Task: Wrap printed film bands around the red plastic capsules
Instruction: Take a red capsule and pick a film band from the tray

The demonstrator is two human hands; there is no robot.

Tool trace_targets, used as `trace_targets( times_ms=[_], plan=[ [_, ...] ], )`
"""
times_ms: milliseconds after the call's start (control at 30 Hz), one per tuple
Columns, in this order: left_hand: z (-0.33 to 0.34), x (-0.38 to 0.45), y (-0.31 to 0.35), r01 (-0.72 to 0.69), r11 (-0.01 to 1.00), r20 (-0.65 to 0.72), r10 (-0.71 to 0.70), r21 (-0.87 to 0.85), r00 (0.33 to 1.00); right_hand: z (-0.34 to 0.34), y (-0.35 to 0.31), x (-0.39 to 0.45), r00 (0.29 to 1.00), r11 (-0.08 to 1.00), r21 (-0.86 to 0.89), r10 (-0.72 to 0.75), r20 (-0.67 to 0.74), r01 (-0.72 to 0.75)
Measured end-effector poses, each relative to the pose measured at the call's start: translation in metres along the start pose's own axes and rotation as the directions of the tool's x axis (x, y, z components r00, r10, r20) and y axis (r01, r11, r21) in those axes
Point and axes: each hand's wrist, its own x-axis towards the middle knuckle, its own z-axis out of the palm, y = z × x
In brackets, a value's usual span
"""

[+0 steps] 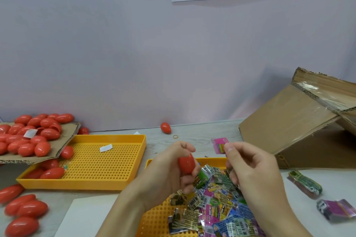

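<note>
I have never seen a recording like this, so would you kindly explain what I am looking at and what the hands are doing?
There is no machine here: a person works with two bare hands, filmed by one wide-angle camera on their head, looking forward and down.

The left hand grips a red capsule. The right hand is raised beside it with curled fingers; what it pinches, if anything, is too blurred to tell.

Below the hands a yellow tray holds a pile of printed film bands. A second yellow tray lies to the left, with a few capsules in it. More red capsules are heaped on a cardboard sheet, and a cardboard box stands on the right.
</note>
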Motion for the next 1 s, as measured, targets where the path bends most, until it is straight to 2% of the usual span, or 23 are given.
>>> trace_targets(
  times_ms=[67, 167, 267, 367, 533, 633, 767, 1000],
  plan=[
    [0.0009, 0.002, -0.0032, -0.015, 1.0, -0.002, 0.015, -0.015, 1.0, -0.0006, 0.0024, 0.0006, 0.997, 0.998, -0.051, -0.05, -0.052, 0.047],
    [0.0015, 0.0045, -0.007, -0.093, 0.984, -0.04, 0.1, 0.153, 0.994, 0.002, 0.004, 0.0001, 0.996, 0.991, -0.11, -0.08, -0.036, 0.076],
    [-0.0006, 0.0061, -0.0078, -0.138, 0.97, -0.026, 0.146, 0.201, 0.989, 0.0033, 0.003, 0.0005, 1.0, 0.999, -0.038, -0.026, -0.013, 0.026],
    [-0.002, 0.0075, -0.0082, -0.141, 0.966, -0.071, 0.16, 0.217, 0.985, 0.0022, 0.0016, 0.0012, 1.0, 1.0, 0.024, 0.007, -0.001, -0.007],
    [-0.0032, 0.0066, -0.0073, -0.166, 0.922, -0.114, 0.218, 0.35, 0.969, 0.0026, 0.0002, 0.0005, 0.998, 1.0, 0.023, -0.005, 0.055, 0.004],
    [-0.0021, 0.0059, -0.0059, -0.179, 0.919, -0.097, 0.226, 0.352, 0.969, 0.0026, 0.0008, 0.0002, 0.996, 0.999, 0.003, -0.042, 0.077, 0.042],
    [-0.0004, 0.006, -0.0061, -0.175, 0.95, -0.088, 0.204, 0.259, 0.975, 0.0012, 0.0009, 0.0009, 0.997, 0.998, 0.037, -0.057, 0.053, 0.055],
    [-0.0005, 0.0092, -0.0091, -0.184, 0.948, -0.088, 0.213, 0.259, 0.973, 0.0002, 0.0069, 0.0023, 0.995, 0.997, -0.022, -0.077, 0.065, 0.078]
  ],
)
